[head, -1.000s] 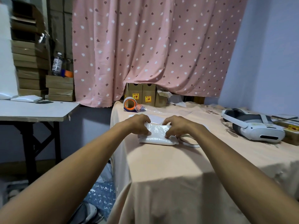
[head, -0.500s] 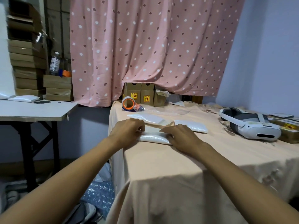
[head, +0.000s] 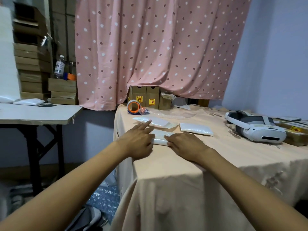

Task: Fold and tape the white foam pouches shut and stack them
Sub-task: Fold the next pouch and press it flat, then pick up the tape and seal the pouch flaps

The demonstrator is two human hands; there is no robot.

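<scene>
A folded white foam pouch (head: 160, 137) lies on the peach tablecloth (head: 208, 157) between my hands. My left hand (head: 138, 139) rests at its left end, fingers straight, the index finger stretched toward the flat pouch (head: 155, 121) behind. My right hand (head: 185, 144) lies flat on the pouch's right end, pressing it down. Another white pouch (head: 195, 129) lies to the right. A tape roll with an orange core (head: 133, 106) stands at the table's back left.
A white headset (head: 255, 129) sits on the right of the table, with a brown box (head: 298, 137) beside it. Small cardboard boxes (head: 146, 99) stand against the pink curtain. A white side table (head: 33, 112) with more pouches is at left; bubble wrap lies on the floor.
Both hands went from gripping the pouch to flattening it on the cloth. My left fingers have straightened and the index finger now reaches toward the back pouch.
</scene>
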